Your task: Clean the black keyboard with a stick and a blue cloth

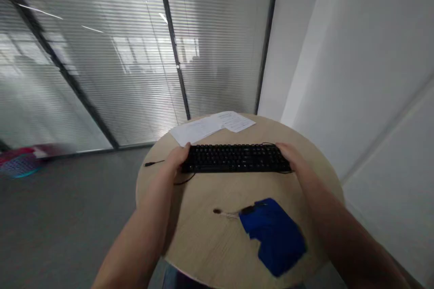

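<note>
A black computer keyboard (235, 158) spans the space between my hands over the round wooden table (200, 216). My left hand (178, 156) grips its left end, thumb on top. At the opposite end, my right hand (289, 155) is closed around the edge. The keyboard's black cable shows in parts behind and beside it, with a plug (149, 163) lying left of my left hand. Nearer to me lies a blue cloth (273, 235), and a small dark-headed brush (233, 212) rests partly on it. The fingers under the keyboard are hidden.
White printed papers (212, 126) lie at the table's far edge. Beyond stands a glass partition with blinds (217, 54), and a white wall (366, 63) rises on the right. A red and blue basket (20, 162) is on the floor at far left.
</note>
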### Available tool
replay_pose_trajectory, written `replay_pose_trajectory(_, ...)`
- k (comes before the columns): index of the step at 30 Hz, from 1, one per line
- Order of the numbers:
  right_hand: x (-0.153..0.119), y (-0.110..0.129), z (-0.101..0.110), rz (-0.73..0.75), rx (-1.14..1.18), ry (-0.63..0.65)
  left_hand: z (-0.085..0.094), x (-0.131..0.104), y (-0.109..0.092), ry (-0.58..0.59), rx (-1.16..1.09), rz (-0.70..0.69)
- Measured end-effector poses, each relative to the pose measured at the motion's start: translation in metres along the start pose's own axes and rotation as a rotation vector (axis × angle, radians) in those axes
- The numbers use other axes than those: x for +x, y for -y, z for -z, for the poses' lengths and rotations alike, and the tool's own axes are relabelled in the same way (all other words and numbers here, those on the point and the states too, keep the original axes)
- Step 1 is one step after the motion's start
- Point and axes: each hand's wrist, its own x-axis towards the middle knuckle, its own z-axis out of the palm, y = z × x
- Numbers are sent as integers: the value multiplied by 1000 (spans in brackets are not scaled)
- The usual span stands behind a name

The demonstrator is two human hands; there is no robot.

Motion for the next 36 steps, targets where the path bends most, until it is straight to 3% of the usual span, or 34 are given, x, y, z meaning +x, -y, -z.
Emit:
replay_pose_trajectory(5,15,-1,-1,-17,-157,-102,-6,3,0,-35,53,-11)
replay_pose_trajectory(12,34,-18,-8,-93,-331,-71,-12,4,-6,-65,84,-10)
replay_pose_trajectory(18,31,-16,-4,39,-491,-33,-11,7,-3,-69,85,-55)
replay_pose_trajectory(22,12,17,4,242,-530,-191,-3,-5,-8,-175,104,-77)
replay_pose_trajectory(23,4,29,5,315,-486,-168,0,-10,-11,-228,93,-84)
replay_pose_trajectory(25,-14,53,5,423,-347,60,4,-21,-20,-324,45,-146)
replay_pose_trajectory(27,-34,75,-1,567,-254,395,5,-30,-28,-365,3,-211)
replay_pose_trajectory(30,-66,98,-25,781,-312,724,4,-38,-37,-320,-61,-407)
replay_pose_trajectory(33,-95,111,-57,838,-379,905,2,-42,-39,-193,-132,-625)
replay_pose_trajectory(36,-118,116,-82,885,-472,871,3,-43,-39,-200,-199,-689)
